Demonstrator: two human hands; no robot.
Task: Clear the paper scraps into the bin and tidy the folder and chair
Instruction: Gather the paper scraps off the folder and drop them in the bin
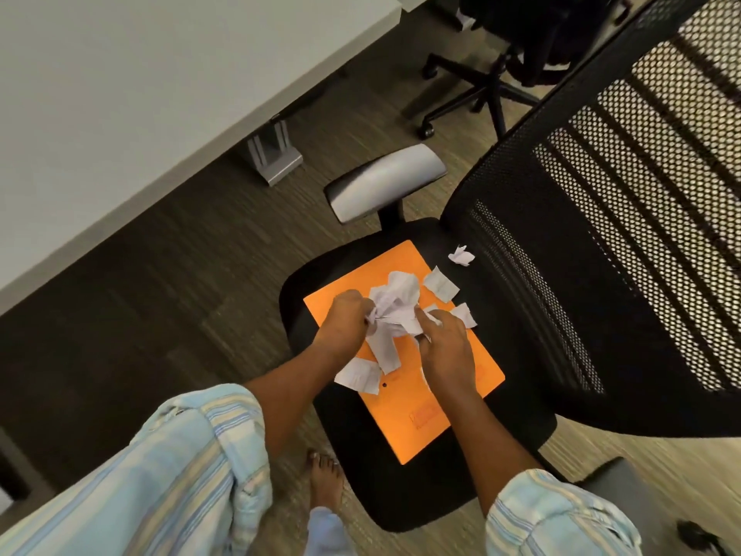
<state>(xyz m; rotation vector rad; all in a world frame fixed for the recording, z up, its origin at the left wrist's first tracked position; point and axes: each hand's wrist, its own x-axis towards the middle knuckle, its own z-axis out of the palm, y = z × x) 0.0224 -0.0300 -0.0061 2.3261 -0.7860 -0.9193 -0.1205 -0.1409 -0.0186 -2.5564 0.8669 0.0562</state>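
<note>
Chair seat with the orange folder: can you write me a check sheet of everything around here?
Surface: black chair seat, orange folder lying flat on it.
Job's things: crumpled paper bundle over the folder; loose scraps on the folder, one small scrap on the seat near the mesh backrest. No bin seen.
Clutter: nothing seen.
Grips: left hand and right hand both gathering the bundle.
Cables: nothing seen.
Surroundings: grey desk, second chair, striped floor.
</note>
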